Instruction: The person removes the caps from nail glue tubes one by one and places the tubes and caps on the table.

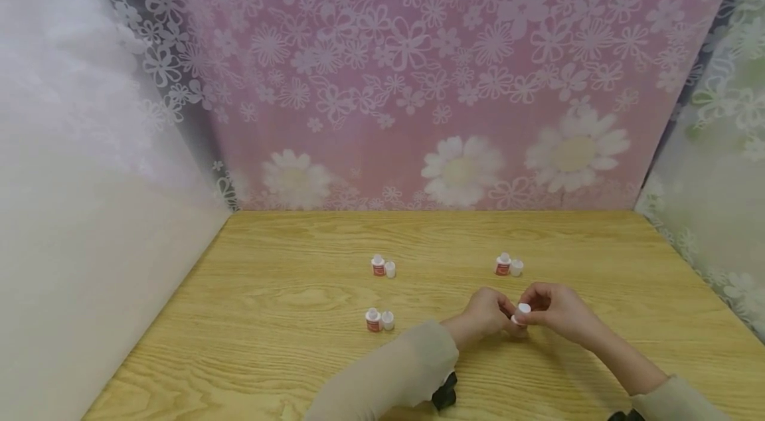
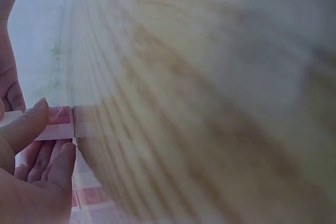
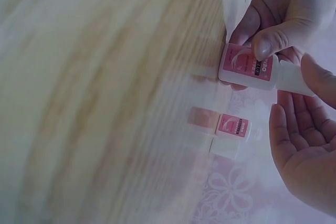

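A small white bottle [image 3: 244,74] with a red label stands upright near the front right of the table. My left hand [image 1: 487,311] grips its body between thumb and fingers. On the bottle's top is a white cap [image 3: 291,78], its edge against the shoulder. My right hand [image 1: 558,311] pinches that cap from the right, the other fingers loosely bent below it in the right wrist view. The left wrist view shows the left thumb [image 2: 31,124] across the bottle, with part of the label visible beyond it.
Behind the hands, an uncapped bottle [image 1: 503,266] has its cap [image 1: 516,267] beside it. Two similar bottles stand to the left, one farther back [image 1: 378,267] and one nearer [image 1: 373,322], each beside a cap. Flowered sheets [image 1: 370,76] enclose the wooden table [image 1: 287,354].
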Demonstrator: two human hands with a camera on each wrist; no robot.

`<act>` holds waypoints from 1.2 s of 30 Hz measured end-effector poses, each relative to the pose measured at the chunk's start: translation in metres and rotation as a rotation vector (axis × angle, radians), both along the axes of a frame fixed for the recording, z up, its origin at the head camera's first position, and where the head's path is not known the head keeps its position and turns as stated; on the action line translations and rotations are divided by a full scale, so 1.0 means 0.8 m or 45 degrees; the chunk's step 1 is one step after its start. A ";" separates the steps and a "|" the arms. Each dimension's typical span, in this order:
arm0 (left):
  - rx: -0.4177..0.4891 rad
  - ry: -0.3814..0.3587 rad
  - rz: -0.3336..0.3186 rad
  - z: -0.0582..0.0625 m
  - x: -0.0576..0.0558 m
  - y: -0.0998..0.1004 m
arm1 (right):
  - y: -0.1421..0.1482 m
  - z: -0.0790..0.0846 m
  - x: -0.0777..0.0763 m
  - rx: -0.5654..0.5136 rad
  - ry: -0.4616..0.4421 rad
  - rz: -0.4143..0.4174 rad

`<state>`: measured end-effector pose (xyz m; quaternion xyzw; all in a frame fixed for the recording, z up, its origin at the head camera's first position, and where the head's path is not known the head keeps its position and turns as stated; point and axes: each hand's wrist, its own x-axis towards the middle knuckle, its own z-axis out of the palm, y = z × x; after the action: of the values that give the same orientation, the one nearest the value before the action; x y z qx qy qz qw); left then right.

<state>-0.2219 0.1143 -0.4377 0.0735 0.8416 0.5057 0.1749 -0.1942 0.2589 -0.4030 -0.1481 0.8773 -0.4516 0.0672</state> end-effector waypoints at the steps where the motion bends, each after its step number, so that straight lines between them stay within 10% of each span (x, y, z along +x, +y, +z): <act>1: -0.003 -0.001 0.002 0.000 0.000 0.000 | 0.000 0.000 0.000 0.000 0.001 0.003; 24: -0.053 0.068 -0.007 0.005 0.002 0.000 | 0.011 -0.001 -0.009 -0.116 -0.049 0.245; 36: -0.109 0.107 -0.054 0.007 0.001 -0.001 | 0.004 0.006 0.000 0.186 0.155 0.116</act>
<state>-0.2213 0.1138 -0.4325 0.1050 0.8673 0.4618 0.1530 -0.1938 0.2620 -0.3984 -0.2096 0.9026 -0.3732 0.0449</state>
